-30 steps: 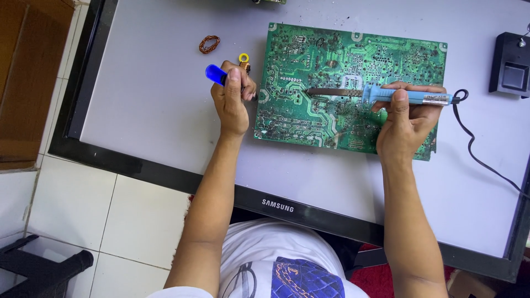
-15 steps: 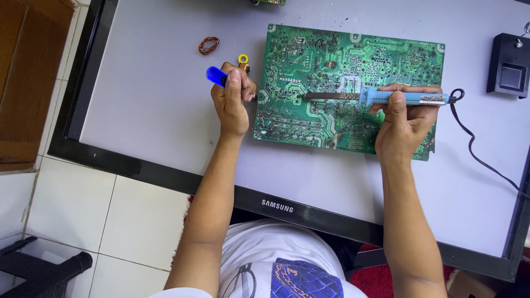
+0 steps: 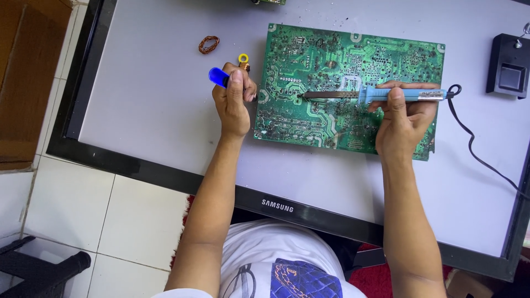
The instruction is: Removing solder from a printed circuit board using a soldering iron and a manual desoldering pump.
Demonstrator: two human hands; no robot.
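Observation:
A large green circuit board (image 3: 331, 72) lies solder side up on a flat screen panel (image 3: 138, 110) used as a work surface. My right hand (image 3: 403, 118) grips a light blue soldering iron (image 3: 386, 95) laid across the board, its metal tip pointing left and touching the board near its middle. My left hand (image 3: 234, 102) rests just off the board's left edge, closed around a blue-ended tool (image 3: 218, 76) with a yellow ring end (image 3: 243, 58).
A small coil of copper wire (image 3: 208, 44) lies at the upper left of the panel. A black box (image 3: 507, 73) stands at the right, with the iron's black cord (image 3: 475, 149) trailing past it. A brown cardboard box (image 3: 22, 83) sits on the tiled floor at the left.
The soldering iron has slid slightly left across the board. My left hand has stayed in place beside the board's edge.

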